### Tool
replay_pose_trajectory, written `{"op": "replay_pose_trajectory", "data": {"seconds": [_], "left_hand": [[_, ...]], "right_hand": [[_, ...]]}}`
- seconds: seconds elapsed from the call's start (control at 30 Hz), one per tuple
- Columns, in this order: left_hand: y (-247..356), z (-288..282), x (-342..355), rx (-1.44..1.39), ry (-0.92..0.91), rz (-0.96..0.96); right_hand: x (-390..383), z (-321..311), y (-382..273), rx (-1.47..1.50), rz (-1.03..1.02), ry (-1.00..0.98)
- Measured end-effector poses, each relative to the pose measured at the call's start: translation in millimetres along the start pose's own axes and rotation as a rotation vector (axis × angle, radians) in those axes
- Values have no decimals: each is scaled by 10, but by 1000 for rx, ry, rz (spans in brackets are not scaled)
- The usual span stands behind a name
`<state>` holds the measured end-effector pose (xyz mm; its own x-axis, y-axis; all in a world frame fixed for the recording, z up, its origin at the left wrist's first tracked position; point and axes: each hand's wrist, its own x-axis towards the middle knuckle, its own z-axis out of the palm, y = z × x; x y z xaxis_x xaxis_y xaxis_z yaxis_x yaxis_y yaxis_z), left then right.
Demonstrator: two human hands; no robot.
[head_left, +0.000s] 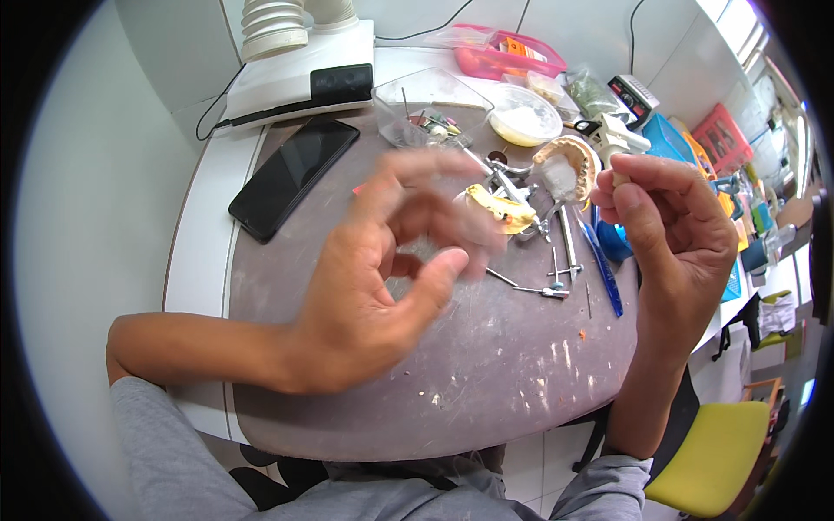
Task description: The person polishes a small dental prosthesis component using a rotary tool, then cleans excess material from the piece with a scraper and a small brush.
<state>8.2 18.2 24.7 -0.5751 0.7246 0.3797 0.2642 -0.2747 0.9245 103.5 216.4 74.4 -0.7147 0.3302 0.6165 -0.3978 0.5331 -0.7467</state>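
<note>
My right hand [673, 226] is raised over the table's right side, thumb and fingertips pinched on a small cream-coloured piece [619, 180]. Most of that piece is hidden, so its exact kind does not show. My left hand [382, 269] hovers over the middle of the table, its curled fingers apart from the thumb and blurred by motion. Nothing shows in it. Beyond and between the hands lie a yellow-and-cream dental model [499, 211] and a beige dental cast [569, 161] with a row of teeth.
Thin metal instruments [556, 282] and a blue-handled tool [605, 269] lie near my right hand. A black phone [295, 178] rests at left. Farther back are a clear box of burs [426, 104], a bowl of white powder [524, 117] and a white suction unit [295, 82].
</note>
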Motion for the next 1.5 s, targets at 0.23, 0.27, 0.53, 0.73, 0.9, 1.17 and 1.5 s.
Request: {"op": "replay_pose_trajectory", "data": {"seconds": [0.23,0.27,0.53,0.73,0.9,1.17,1.5], "left_hand": [[-246,-99,475,428,30,367],[-296,-111,473,408,21,344],[-531,-97,352,300,-97,273],[-520,-83,373,271,-95,174],[-534,-90,373,244,-95,162],[-518,-86,376,245,-110,134],[-457,-116,422,370,-157,208]], "right_hand": [[-140,173,139,-76,111,-61],[-151,212,173,-118,60,-59],[-146,302,349,-366,-173,-150],[-130,298,369,-391,-179,-185],[-139,319,363,-417,-142,-193],[-155,332,375,-491,-128,-184],[-349,-137,132,-761,40,-461]]}}
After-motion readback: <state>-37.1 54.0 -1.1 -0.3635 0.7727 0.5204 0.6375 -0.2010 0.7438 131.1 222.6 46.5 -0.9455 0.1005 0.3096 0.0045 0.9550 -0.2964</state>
